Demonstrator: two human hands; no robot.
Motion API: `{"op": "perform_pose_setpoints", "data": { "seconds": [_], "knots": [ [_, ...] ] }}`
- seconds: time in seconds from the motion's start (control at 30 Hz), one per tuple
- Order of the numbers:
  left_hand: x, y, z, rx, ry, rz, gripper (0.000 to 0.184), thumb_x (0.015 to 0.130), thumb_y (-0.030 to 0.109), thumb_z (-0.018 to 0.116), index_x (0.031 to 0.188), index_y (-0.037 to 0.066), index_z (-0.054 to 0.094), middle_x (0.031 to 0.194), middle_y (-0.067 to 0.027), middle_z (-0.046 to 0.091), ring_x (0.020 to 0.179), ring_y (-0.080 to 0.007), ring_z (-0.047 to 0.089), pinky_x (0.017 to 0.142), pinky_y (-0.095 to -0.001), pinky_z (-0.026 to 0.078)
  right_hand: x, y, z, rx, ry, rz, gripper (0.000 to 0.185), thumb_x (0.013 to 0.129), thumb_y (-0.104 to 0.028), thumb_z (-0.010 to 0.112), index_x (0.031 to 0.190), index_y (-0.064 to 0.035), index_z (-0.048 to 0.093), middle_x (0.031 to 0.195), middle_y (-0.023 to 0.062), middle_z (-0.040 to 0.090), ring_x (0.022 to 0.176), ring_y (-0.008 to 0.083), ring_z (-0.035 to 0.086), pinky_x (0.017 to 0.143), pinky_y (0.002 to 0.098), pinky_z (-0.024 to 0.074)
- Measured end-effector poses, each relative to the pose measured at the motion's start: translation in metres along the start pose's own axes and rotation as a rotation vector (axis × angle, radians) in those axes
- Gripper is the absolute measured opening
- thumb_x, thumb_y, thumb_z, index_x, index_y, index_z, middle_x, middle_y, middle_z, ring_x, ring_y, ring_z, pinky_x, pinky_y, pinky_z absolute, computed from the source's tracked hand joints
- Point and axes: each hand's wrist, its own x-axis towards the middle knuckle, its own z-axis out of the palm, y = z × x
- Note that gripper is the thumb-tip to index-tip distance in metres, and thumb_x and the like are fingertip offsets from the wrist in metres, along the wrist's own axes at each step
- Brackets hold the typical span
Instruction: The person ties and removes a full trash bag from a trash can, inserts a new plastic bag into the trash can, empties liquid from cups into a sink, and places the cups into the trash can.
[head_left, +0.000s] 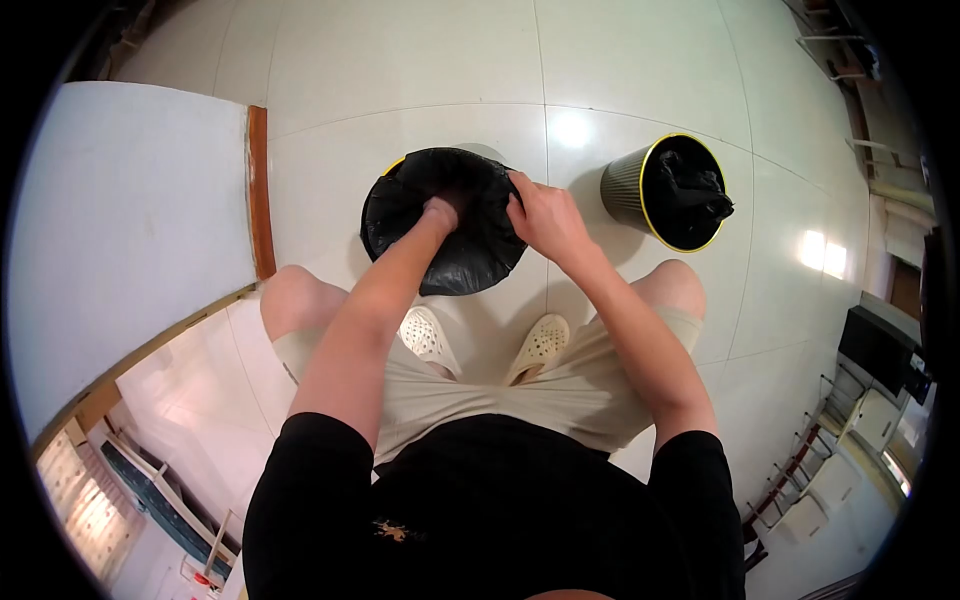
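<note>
At the upper centre of the frame, we have a black bag point(480, 264) lining a bin whose yellow rim point(394, 167) shows only at the upper left of the bag's mouth; the bin stands on the tiled floor point(400, 60). Our right hand point(552, 220) pinches the bag's edge between thumb and fingers, on the right side of the mouth; our left hand point(448, 208) reaches down inside, and we cannot tell whether its grip is spread or closed.

To do this well, we should keep the right pinch firm but light, since thin film may tear; we should press the lining outward with flat fingers and keep its fold even around the rim.

The left fingertips are lost in the dark interior, and the bag hides most of the bin; at the upper right, the second bin point(623, 190) holds dark, crumpled film point(690, 190) whose folds are hard to separate.
</note>
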Motion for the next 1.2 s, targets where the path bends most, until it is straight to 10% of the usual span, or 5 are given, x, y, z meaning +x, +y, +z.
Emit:
{"op": "perform_pose_setpoints", "data": {
  "seconds": [0.17, 0.4, 0.53, 0.8, 1.2],
  "knots": [
    [0.004, 0.016, -0.056, -0.03, -0.551, -0.142, 0.045, 0.095, 0.024, 0.06, 0.137, 0.009, 0.059, 0.137, -0.0155, 0.061, 0.13, -0.0328, 0.056, 0.106, -0.0451, 0.047, 0.002, 0.012, 0.002, 0.0, 0.006, 0.08, 0.026, 0.086, -0.011, 0.062, 0.109, 0.0002, 0.06, 0.075, 0.0235, 0.066, 0.071, 0.0428, 0.065, 0.066, 0.0519, 0.0527],
    [-0.039, -0.01, -0.085, -0.388, 0.063, 0.203, 0.049, 0.092, 0.031, 0.068, 0.134, 0.007, 0.056, 0.118, -0.0167, 0.068, 0.103, -0.0341, 0.069, 0.093, -0.0438, 0.055, 0.005, 0.052, 0.008, 0.033, -0.048, 0.225, 0.026, 0.087, -0.012, 0.063, 0.108, 0.0026, 0.063, 0.071, 0.0255, 0.064, 0.07, 0.0451, 0.063, 0.067, 0.0508, 0.0516],
    [-0.024, -0.033, -0.066, -0.872, 0.261, -0.198, 0.044, 0.099, 0.024, 0.06, 0.138, 0.007, 0.049, 0.116, -0.0169, 0.069, 0.099, -0.0299, 0.07, 0.088, -0.0391, 0.055, 0.004, 0.064, 0.011, 0.017, -0.093, 0.263, 0.022, 0.086, -0.015, 0.063, 0.103, -0.0009, 0.063, 0.077, 0.0277, 0.065, 0.077, 0.0483, 0.064, 0.074, 0.0554, 0.0536],
    [-0.081, 0.025, -0.09, -0.506, -0.323, 0.243, 0.04, 0.095, 0.039, 0.061, 0.115, 0.005, 0.068, 0.106, -0.0179, 0.07, 0.1, -0.0391, 0.066, 0.088, -0.0455, 0.053, 0.011, 0.091, 0.023, 0.079, -0.09, 0.408, 0.032, 0.085, -0.015, 0.06, 0.113, -0.0018, 0.067, 0.088, 0.0272, 0.069, 0.084, 0.046, 0.067, 0.079, 0.052, 0.0556],
    [-0.11, 0.042, -0.158, -0.52, 0.154, 0.183, 0.033, 0.088, 0.024, 0.071, 0.115, 0.006, 0.068, 0.104, -0.0136, 0.069, 0.095, -0.0337, 0.067, 0.083, -0.0429, 0.053, -0.042, 0.13, -0.174, -0.141, 0.468, 0.241, 0.02, 0.086, -0.019, 0.071, 0.106, -0.0127, 0.073, 0.091, 0.0082, 0.07, 0.082, 0.0277, 0.068, 0.073, 0.0375, 0.0548]
  ]
}}
